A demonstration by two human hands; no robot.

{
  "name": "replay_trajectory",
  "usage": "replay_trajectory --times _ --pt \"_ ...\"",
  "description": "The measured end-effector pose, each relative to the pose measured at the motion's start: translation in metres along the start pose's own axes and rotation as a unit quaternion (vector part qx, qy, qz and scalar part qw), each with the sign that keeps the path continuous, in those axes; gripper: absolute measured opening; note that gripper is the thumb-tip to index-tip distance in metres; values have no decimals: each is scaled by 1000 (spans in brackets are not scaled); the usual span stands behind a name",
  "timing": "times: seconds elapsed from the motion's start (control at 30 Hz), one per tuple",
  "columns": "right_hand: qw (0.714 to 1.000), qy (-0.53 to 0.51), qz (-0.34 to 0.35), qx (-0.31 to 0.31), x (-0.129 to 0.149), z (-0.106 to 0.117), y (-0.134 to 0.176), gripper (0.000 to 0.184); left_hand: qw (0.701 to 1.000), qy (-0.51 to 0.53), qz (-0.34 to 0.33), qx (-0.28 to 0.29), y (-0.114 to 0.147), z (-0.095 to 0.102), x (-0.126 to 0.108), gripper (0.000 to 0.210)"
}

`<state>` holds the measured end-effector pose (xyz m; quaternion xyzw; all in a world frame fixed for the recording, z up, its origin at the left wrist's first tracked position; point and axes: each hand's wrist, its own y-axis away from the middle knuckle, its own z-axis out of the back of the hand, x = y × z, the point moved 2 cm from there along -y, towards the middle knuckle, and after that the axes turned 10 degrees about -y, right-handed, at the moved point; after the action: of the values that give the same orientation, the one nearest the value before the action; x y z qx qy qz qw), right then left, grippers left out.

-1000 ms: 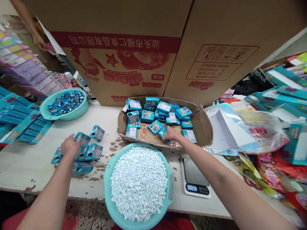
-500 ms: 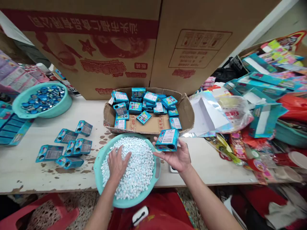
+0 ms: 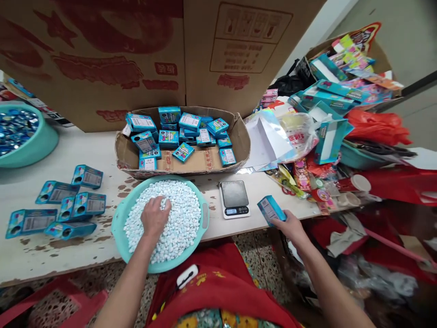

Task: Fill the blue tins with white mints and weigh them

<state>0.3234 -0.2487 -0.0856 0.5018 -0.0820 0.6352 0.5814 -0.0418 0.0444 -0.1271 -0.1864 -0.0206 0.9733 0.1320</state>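
Note:
My left hand (image 3: 155, 217) rests in a turquoise basin (image 3: 116, 218) heaped with small white and pale blue candies (image 3: 180, 214). Its fingers curl down among the candies, the tips partly hidden. At the table's front edge, my right hand (image 3: 290, 225) grips a small blue candy box (image 3: 271, 210) by its lower right corner. That box is tilted, with a printed label panel facing up. Between basin and box lies a small digital kitchen scale (image 3: 235, 195) with a lit display and nothing on its plate.
Several blue boxes with round holes (image 3: 87, 206) lie left of the basin. Behind it, a cut-down carton (image 3: 191, 167) holds more boxes before a large cardboard box (image 3: 201, 91). A basin of blue shiny pieces (image 3: 44, 141) stands far left. Packaging (image 3: 324, 132) crowds the right.
My right hand has carried the blue box right, past the scale, uncovering it. My left hand's fingers have gone from spread to curled in the candies. The view has swung right.

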Motion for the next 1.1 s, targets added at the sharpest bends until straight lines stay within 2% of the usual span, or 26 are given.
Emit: replay_trajectory --times 0.07,0.1,0.17,0.23,0.3,0.4,0.5,0.57,0.63,0.67,0.73,0.87,1.03,1.1 --pt "999 9 27 -42 0 14 -2 40 989 112 92 18 -2 5 0 15" --pt "997 -5 53 -55 4 14 -1 43 968 196 155 34 -3 7 0 14" --pt "989 -69 114 -64 18 5 6 49 893 359 264 62 -2 13 -1 18" --pt "974 -146 166 -52 39 -14 19 54 826 462 315 77 -1 20 -4 24" --pt "965 -175 197 -11 61 -42 36 57 793 506 327 91 0 27 -5 27" --pt "955 -148 227 118 95 -91 67 54 733 572 341 139 -1 39 -10 27" --pt "923 -109 286 232 120 -138 100 47 669 635 346 170 -1 60 -23 24" --pt "895 -72 346 273 131 -165 120 43 619 691 331 170 0 78 -38 22" --pt "872 -24 395 288 138 -188 135 40 591 736 296 145 1 96 -55 20" --pt "864 4 411 291 140 -197 141 39 591 748 277 123 2 103 -62 20" --pt "854 54 431 287 143 -212 150 38 612 747 249 66 3 112 -72 22" --pt "835 96 468 272 145 -224 159 37 648 719 251 -14 5 109 -76 26" --pt "795 97 514 307 145 -224 159 44 663 698 270 -28 4 102 -73 29" --pt "801 81 499 319 146 -224 157 44 674 691 260 -23 2 102 -75 29"
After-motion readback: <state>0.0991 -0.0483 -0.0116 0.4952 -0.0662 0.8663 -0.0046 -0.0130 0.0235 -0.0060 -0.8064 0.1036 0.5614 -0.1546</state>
